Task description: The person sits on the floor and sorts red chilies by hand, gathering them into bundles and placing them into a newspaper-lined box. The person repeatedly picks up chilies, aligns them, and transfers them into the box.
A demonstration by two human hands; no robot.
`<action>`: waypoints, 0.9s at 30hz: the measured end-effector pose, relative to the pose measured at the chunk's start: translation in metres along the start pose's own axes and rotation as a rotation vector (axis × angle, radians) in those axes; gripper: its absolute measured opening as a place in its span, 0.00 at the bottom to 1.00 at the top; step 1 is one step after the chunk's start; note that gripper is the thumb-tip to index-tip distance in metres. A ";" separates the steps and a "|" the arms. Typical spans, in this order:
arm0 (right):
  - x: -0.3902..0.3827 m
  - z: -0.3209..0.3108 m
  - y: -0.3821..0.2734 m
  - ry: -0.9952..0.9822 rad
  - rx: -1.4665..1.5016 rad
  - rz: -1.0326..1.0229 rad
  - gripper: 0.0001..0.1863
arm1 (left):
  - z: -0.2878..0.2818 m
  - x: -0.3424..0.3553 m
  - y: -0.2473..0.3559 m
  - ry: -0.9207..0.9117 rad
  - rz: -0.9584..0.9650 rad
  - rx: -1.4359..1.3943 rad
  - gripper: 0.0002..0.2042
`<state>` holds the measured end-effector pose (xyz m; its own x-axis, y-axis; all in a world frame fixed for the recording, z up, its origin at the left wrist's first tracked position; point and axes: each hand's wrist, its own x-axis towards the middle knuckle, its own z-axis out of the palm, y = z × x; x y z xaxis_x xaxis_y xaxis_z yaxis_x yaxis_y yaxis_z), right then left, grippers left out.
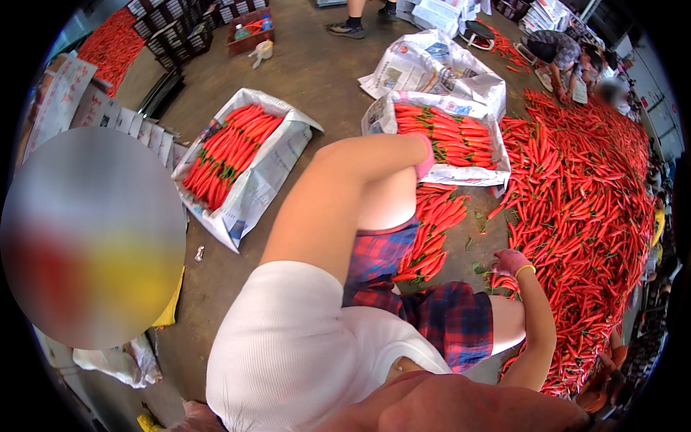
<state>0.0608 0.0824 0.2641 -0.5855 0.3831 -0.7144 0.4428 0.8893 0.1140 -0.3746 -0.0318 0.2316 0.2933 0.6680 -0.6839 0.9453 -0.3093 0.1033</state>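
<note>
My left hand (pixel 425 155), in a pink glove, is at the near left part of a newspaper-lined box (pixel 500 174) packed with red chilli peppers (pixel 453 129) in rows; its fingers are mostly hidden behind my forearm. My right hand (pixel 512 263), also pink-gloved, hangs open with bent fingers just above some loose peppers beside my leg, at the edge of the large pepper heap (pixel 576 230). More peppers (pixel 432 237) lie on the floor just below the box, partly behind my leg. Another lined box of peppers (pixel 237 216) sits at the left.
Crumpled newspaper (pixel 425 57) lies behind the right box. Dark crates (pixel 165 36), a red tub (pixel 245 43) and another pepper heap (pixel 108 43) are at the back left. A standing person's legs (pixel 353 18) and a crouching co-worker (pixel 561 61) are beyond. A blurred area covers the left.
</note>
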 end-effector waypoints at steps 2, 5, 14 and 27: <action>-0.027 0.013 0.022 -0.027 -0.018 0.108 0.30 | -0.058 -0.025 0.047 0.109 -0.033 0.038 0.21; -0.031 0.017 0.035 0.129 0.008 0.048 0.30 | -0.062 -0.047 0.049 0.238 -0.180 0.057 0.20; -0.033 0.008 0.033 0.128 0.051 0.115 0.27 | -0.062 -0.042 0.042 0.094 -0.288 -0.050 0.20; -0.046 -0.008 0.021 0.067 0.137 0.157 0.30 | -0.062 -0.052 0.050 0.128 -0.339 -0.030 0.22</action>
<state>0.0919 0.0858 0.3046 -0.5442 0.5337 -0.6473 0.6173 0.7772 0.1218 -0.3341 -0.0402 0.3171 -0.0237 0.8090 -0.5873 0.9951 -0.0371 -0.0913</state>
